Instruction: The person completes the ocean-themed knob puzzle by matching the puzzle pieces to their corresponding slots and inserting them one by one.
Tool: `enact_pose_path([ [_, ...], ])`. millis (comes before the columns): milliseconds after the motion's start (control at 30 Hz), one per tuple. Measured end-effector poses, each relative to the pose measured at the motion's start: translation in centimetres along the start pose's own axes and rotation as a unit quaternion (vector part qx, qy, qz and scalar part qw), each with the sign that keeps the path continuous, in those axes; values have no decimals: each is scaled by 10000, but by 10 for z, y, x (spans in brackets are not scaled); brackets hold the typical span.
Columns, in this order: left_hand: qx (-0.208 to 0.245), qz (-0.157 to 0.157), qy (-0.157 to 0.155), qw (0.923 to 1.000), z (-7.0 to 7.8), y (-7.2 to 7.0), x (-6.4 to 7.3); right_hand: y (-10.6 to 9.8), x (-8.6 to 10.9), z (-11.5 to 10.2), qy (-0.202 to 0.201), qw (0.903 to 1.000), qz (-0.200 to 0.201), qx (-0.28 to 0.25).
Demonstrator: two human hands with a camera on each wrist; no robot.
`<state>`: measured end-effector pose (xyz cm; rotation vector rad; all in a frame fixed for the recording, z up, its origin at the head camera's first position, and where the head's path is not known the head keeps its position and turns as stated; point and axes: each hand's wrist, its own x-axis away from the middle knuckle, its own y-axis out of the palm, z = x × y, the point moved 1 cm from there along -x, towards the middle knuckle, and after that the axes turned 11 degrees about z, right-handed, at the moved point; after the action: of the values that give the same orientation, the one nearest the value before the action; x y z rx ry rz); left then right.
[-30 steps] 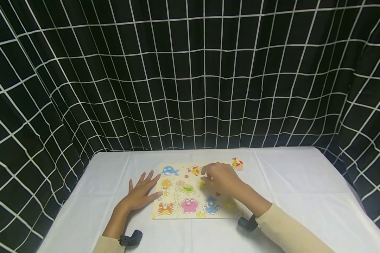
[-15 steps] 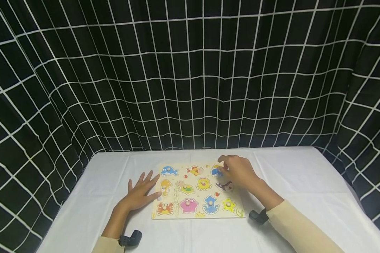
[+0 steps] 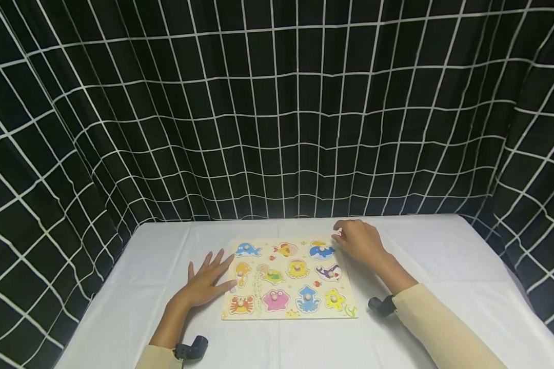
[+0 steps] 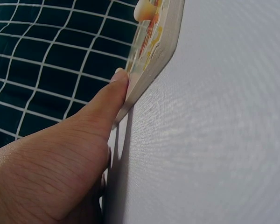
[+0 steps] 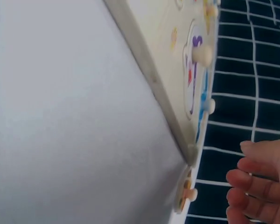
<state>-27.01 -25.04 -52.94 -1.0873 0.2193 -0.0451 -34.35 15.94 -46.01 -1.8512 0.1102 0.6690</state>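
Note:
A wooden knob puzzle board (image 3: 304,315) with sea-animal pieces lies flat on the table. My left hand (image 3: 205,283) rests spread at its left edge; in the left wrist view the thumb (image 4: 113,95) touches the board's side. Beyond the far right corner hovers my right hand (image 3: 361,243), fingers bent and holding nothing. The right wrist view shows a loose knobbed piece (image 5: 183,193) on the table just past the corner, apart from the fingers. In the head view that hand mostly hides it. On the board, the yellow-red fish spot (image 3: 284,249) shows no clear knob.
Knobs stand up from the seated pieces, such as the purple whale (image 3: 329,273), blue whale (image 3: 321,250) and yellow starfish (image 3: 334,299). White cloth (image 3: 424,256) covers the table. A black curtain with a white grid (image 3: 277,128) hangs behind.
My right hand has moved right and away from me, from above the board's fish and octopus to past its far right corner. The left hand and board have stayed put.

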Motion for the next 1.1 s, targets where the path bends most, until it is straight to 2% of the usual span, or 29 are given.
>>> enact_pose_path([
  [200, -18, 108, 53, 9999, -2, 2, -1, 5, -2, 11, 117, 9999, -73, 21],
  [433, -105, 93, 31, 9999, -3, 3, -1, 8, -4, 22, 492, 9982, -347, 59],
  [800, -27, 108, 26, 9999, -1, 1, 0, 17, -7, 33, 494, 9972, -516, 206],
  [1100, -84, 101, 49, 9999, -4, 4, -1, 21, -10, 39, 677, 9953, -587, 364],
])
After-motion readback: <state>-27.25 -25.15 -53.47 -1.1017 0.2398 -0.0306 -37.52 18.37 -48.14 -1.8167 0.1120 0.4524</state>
